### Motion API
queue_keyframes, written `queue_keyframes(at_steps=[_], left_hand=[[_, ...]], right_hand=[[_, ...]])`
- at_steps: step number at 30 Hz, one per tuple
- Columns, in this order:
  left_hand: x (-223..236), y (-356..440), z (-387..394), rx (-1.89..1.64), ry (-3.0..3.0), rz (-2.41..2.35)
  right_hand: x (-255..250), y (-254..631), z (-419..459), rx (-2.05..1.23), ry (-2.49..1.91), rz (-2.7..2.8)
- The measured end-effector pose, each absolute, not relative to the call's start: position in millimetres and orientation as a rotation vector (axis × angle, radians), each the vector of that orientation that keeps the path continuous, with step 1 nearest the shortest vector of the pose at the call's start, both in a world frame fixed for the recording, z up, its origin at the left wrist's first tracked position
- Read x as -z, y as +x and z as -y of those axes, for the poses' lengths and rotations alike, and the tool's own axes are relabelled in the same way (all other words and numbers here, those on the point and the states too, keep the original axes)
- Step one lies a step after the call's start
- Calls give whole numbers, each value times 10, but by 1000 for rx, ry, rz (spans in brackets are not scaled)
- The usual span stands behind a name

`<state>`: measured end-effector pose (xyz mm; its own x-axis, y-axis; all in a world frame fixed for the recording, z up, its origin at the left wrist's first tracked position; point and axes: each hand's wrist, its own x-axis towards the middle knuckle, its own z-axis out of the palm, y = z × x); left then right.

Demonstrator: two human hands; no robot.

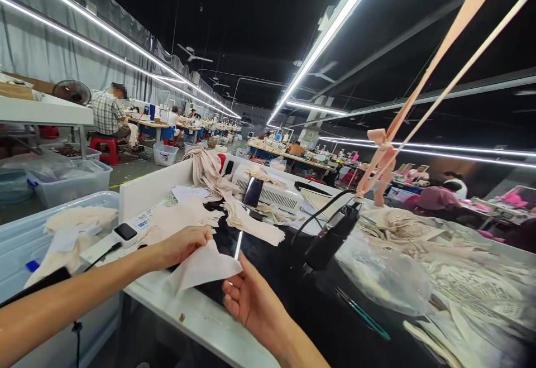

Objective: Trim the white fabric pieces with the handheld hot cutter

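A pale fabric piece (205, 267) is stretched between my two hands above the front edge of the worktable. My left hand (190, 243) is closed on its upper left edge, fingers curled in. With thumb against fingers, my right hand (251, 292) pinches the right corner. The lower part of the cloth hangs loose over the white table edge. Just beyond lie more beige fabric pieces (180, 220) and a long beige strip (255, 225) on the black tabletop (272, 267).
A black device (333, 237) hangs from knotted peach straps (381, 150) right of my hands. Teal-handled tweezers (363, 313) lie near the front. Plastic bags (385, 273) and fabric heaps fill the right side. A blue-white bin (17, 239) stands left. A seated person (109, 111) works farther off.
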<state>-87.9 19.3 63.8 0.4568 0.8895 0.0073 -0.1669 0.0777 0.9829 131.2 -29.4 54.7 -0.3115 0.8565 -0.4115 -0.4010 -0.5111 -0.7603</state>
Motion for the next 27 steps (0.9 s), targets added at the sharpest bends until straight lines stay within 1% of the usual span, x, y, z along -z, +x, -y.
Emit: queue_keyframes(at_steps=[4, 8, 12, 15, 19, 27], left_hand=[[-517, -908, -115, -812, 1223, -865], [-388, -923, -6, -661, 1206, -956], [-356, -864, 101, -506, 1235, -886], [-362, -779, 129, -572, 1203, -813], [-346, -729, 122, -737, 1166, -873], [-407, -752, 182, -856, 1286, -924]], right_hand=[[-472, 1308, 367, -1839, -1097, 771], [-505, 1280, 458, -1808, -1095, 898], [-546, 1266, 531, -1784, -1065, 1045], [-518, 1266, 569, -1768, -1050, 1148], [-457, 1289, 603, -1751, -1049, 1244], [-461, 1369, 643, -1765, -1080, 1292]])
